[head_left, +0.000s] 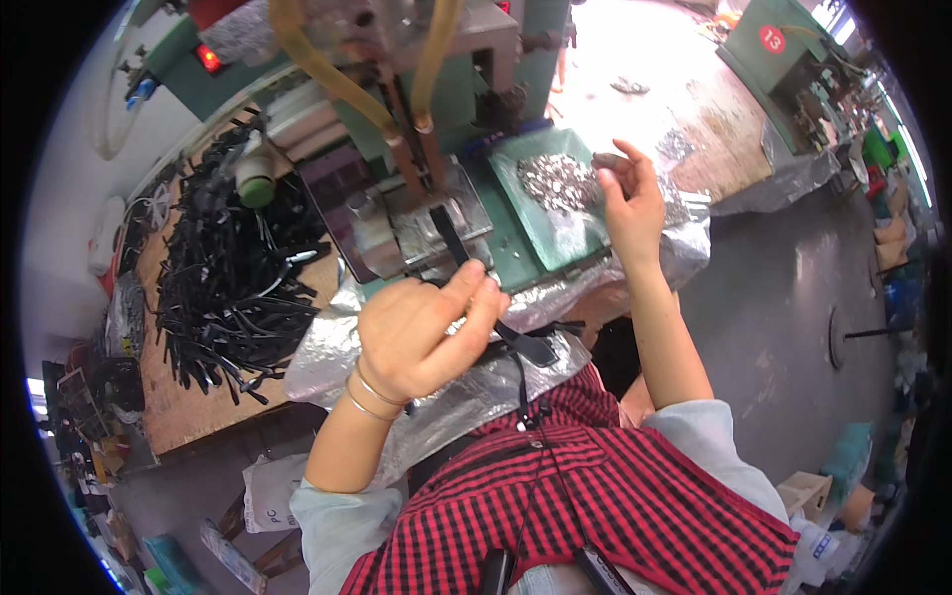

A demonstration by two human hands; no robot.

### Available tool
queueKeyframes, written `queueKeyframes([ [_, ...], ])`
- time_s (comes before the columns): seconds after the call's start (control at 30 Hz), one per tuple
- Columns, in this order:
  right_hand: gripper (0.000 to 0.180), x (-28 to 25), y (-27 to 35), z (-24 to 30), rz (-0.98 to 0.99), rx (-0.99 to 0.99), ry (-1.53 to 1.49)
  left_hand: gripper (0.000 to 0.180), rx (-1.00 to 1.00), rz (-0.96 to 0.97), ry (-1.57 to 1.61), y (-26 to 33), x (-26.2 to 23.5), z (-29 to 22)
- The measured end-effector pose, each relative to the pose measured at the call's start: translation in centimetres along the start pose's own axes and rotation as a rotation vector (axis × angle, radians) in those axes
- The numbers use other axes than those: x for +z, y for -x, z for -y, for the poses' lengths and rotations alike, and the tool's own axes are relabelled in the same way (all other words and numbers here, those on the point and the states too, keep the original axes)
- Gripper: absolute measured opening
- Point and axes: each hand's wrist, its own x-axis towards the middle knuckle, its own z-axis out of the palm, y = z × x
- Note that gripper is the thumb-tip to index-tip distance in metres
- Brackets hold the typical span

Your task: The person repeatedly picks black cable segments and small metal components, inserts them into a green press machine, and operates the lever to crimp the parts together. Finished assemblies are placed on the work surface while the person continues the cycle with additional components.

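Note:
My left hand (426, 332) pinches a black strap (449, 236) between thumb and fingers. The strap's far end lies on the metal block (424, 234) of a green machine, under two copper-coloured electrode arms (415, 169). Its other end trails below my hand toward my lap. Over the right edge of a green tray (518, 188) is my right hand (635, 203), thumb and forefinger drawn together. A dark grey covering or piece shows at the forefinger's tip; anything between the fingertips is too small to make out. Small shiny metal pieces (558, 181) are heaped in the tray.
A large pile of black straps (223, 268) covers the wooden table on the left, with a green-capped bottle (256, 183) beside it. Silvery sheeting (416, 436) hangs over the front edge and my lap. Yellowish hoses (317, 69) run down the machine. Another green machine (783, 59) stands far right.

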Motion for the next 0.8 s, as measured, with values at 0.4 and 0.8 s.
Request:
queueKeyframes([
  [0.4, 0.016, 1.0, 2.5, -1.7, 0.226, -0.102, 0.994, 0.019, -0.631, 0.057, 0.011, 5.4, -4.7, -3.1],
  [0.8, 0.015, 0.7, 3.4, -1.9, 0.126, -0.243, 0.517, 0.012, -0.892, 0.779, 0.05, 26.5, -0.8, -8.9],
])
